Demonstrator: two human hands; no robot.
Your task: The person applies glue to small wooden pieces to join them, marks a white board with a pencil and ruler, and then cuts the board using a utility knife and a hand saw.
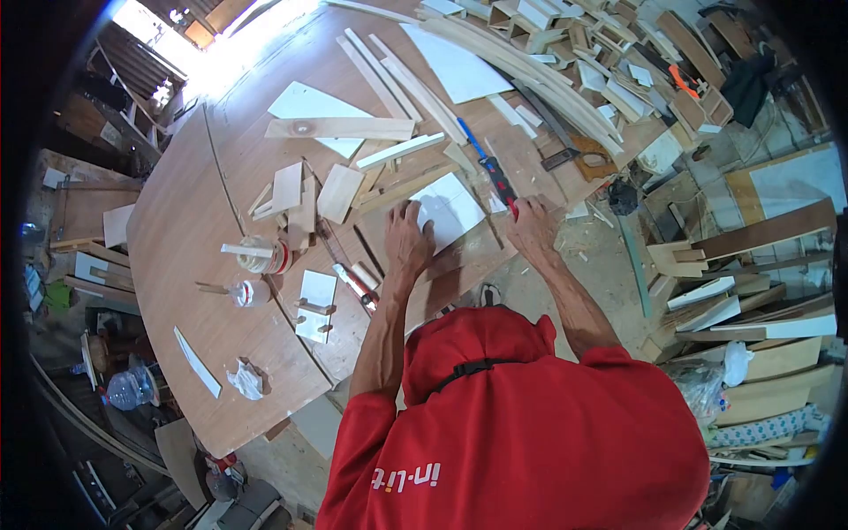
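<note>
On the wooden table, my left hand [409,238] rests at the left edge of a white board piece [449,212], its thumb on the surface and its fingers bent over the edge. My right hand [533,228] is closed around the red end of a long tool [498,177] with a dark body and a blue tip that points away from me. That tool lies just right of the white piece. A dark thin strip [368,250] is beside my left wrist.
A handsaw [590,159] lies at the right edge. Wooden strips [530,71] and a white triangular board [455,62] are farther back. Left of my hands are a jar [265,254], a small cup [251,292], a red-and-white tool [355,285] and a white block [316,305].
</note>
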